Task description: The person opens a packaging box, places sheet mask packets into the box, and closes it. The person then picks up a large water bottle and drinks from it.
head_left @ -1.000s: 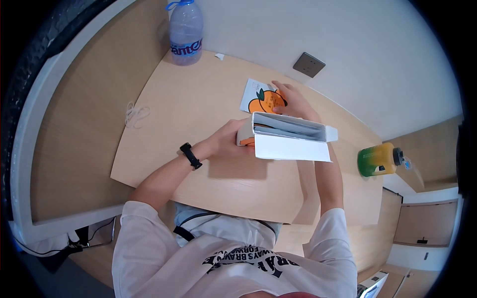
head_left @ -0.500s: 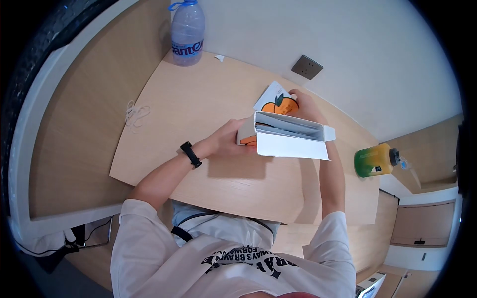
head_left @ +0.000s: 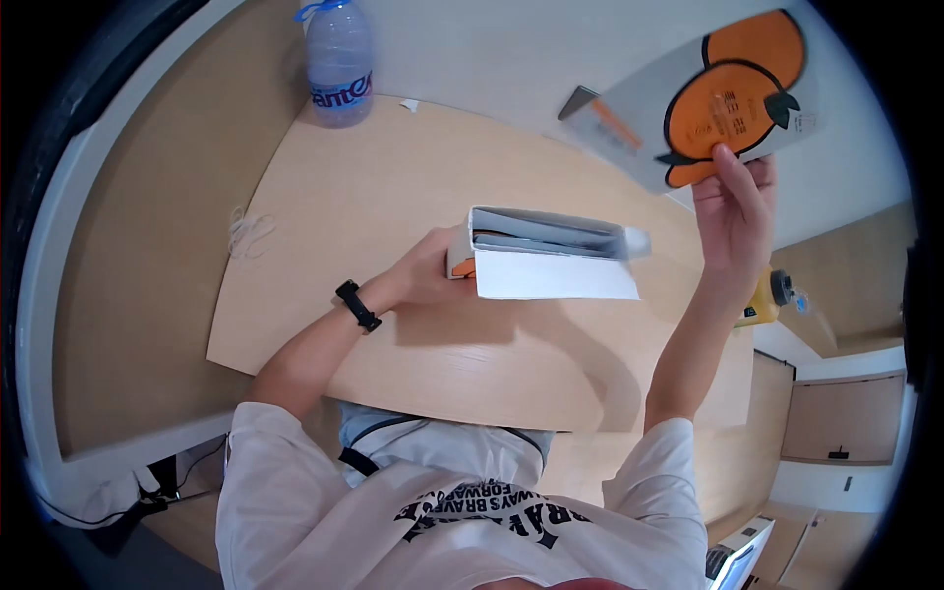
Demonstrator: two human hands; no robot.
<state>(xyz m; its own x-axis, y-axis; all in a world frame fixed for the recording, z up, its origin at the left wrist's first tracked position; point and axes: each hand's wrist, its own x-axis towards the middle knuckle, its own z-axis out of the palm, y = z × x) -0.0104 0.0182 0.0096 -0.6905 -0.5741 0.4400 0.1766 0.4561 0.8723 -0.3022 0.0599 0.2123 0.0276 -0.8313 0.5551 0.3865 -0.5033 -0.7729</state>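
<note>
An open white box (head_left: 557, 272) with an orange print on its side is held above the table by my left hand (head_left: 430, 270), which wears a black watch. Its flap hangs down toward me, and grey-white packets (head_left: 551, 236) stand inside. My right hand (head_left: 736, 211) is raised at the right and pinches the edge of a flat white packet (head_left: 723, 113) printed with oranges and green leaves. The packet is tilted and held up in front of the wall, apart from the box.
A large clear bottle (head_left: 339, 69) with a blue handle stands at the table's back left. White string (head_left: 250, 234) and a paper scrap (head_left: 409, 104) lie on the table (head_left: 354, 187). A yellow bottle (head_left: 761, 303) is partly behind my right forearm. A wall socket (head_left: 577, 101) is partly covered.
My right hand has lifted the orange-printed packet off the table, up and to the right. My left hand still holds the box, which appears slightly farther left.
</note>
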